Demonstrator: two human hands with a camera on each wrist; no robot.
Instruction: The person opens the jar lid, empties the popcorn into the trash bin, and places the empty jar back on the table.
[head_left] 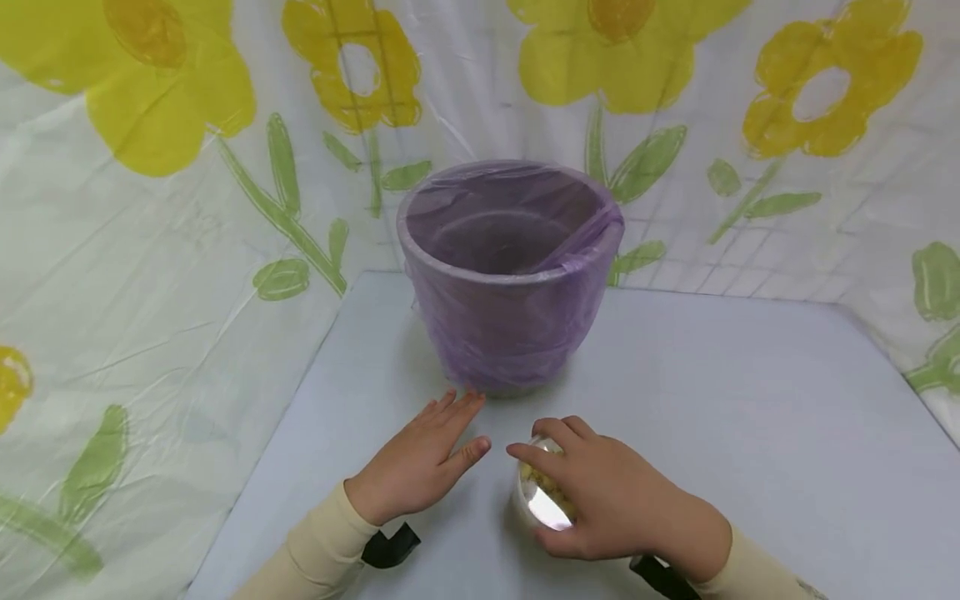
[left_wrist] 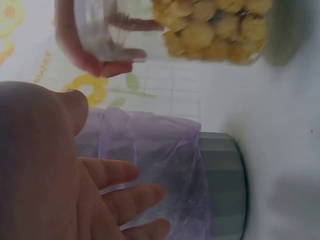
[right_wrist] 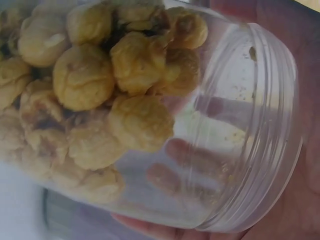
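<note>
1. The jar (head_left: 542,497) is of clear, colourless material and has a rounded body. Its upper end is a transparent part with several fine rings around it.
2. Inside are many round yellow-brown pieces (right_wrist: 82,77), with a wrinkled skin, like popcorn balls. They fill the lower part; the upper part is clear, with some small crumbs stuck near the rings. A bright reflection lies on the top.
3. The long axis of the jar is near to vertical, with a slight tilt. The ringed end points up, and the end with the pieces points down to the surface (head_left: 750,417). I cannot tell if its base touches there.
4. The jar is at the near side of the surface, in front of the bin (left_wrist: 222,185) and a little to its right.
5. The right hand (head_left: 615,497) holds the jar, with the thumb on the near side and the fingers bent around the far side.
6. The left hand (head_left: 416,462) is wide and holds nothing. Its fingers are extended toward the foot of the bin, and its palm faces the jar side.
7. The bin is grey, covered by a thin purple bag (head_left: 510,329), and its mouth looks upward.
</note>
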